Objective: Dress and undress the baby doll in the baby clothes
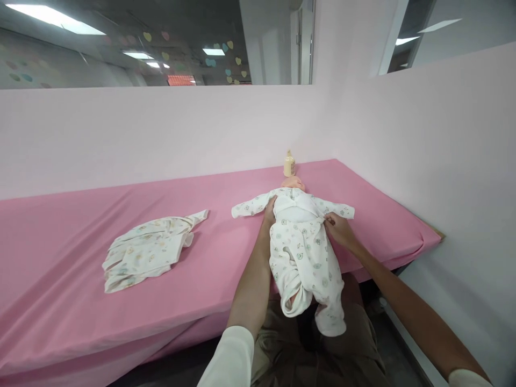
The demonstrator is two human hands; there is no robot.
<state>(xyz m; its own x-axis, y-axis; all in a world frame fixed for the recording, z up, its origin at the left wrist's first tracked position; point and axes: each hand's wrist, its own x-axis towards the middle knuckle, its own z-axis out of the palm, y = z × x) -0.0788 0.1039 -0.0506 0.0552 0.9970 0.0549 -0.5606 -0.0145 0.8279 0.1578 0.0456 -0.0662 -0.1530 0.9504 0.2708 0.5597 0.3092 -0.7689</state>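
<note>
A baby doll (pixel 293 183) lies on its back on the pink-covered table, head toward the wall, with its legs hanging over the front edge. It wears a white printed long-sleeved top (pixel 258 205), arms spread wide, and a plain white band shows across its belly. Printed baby pants (pixel 305 252) cover its lower body; one leg end is bunched. My left hand (pixel 270 210) closes round the doll's side, thumb up, its other fingers mostly hidden. At the other side of the waist, my right hand (pixel 337 228) pinches the edge of the pants.
A second printed baby garment (pixel 151 248) lies crumpled on the pink table cover (pixel 213 258) to the left. Behind the doll's head stands a cream pump bottle (pixel 289 164). Walls (pixel 455 134) border the table at the back and right.
</note>
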